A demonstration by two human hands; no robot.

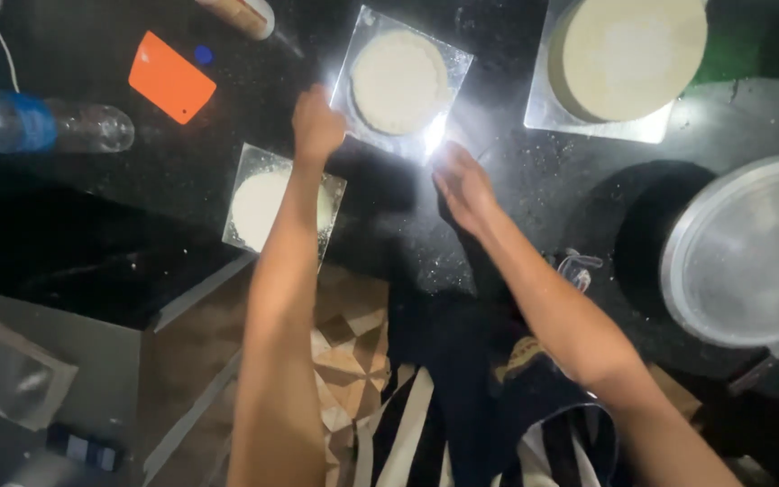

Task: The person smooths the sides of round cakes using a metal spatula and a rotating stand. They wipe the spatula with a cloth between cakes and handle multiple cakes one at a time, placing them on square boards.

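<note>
Black speckled stone counter (516,194), dusted with pale powder, fills the upper part of the head view; below it a patterned floor and a striped dark garment are visible. Left hand (317,126) is curled into a loose fist at the near-left corner of a clear plastic sheet (364,115), apparently pinching its edge, though the contact itself is washed out by glare. On that sheet lies a flat round dough disc (398,81), pale and thin. Right hand (463,185) rests fingers-down at the sheet's near-right corner beside a bright reflection; whether it grips the sheet cannot be told. Second sheeted dough disc (259,206) lies just beside the left forearm, near the counter edge. Larger stack of round discs (628,54) sits on its own sheet at upper right, well apart from both hands. Round metal lid (750,252) lies at far right. Orange plastic scraper (171,77) and a clear water bottle with a blue label (47,126) lie at upper left, apart from the hands.
</note>
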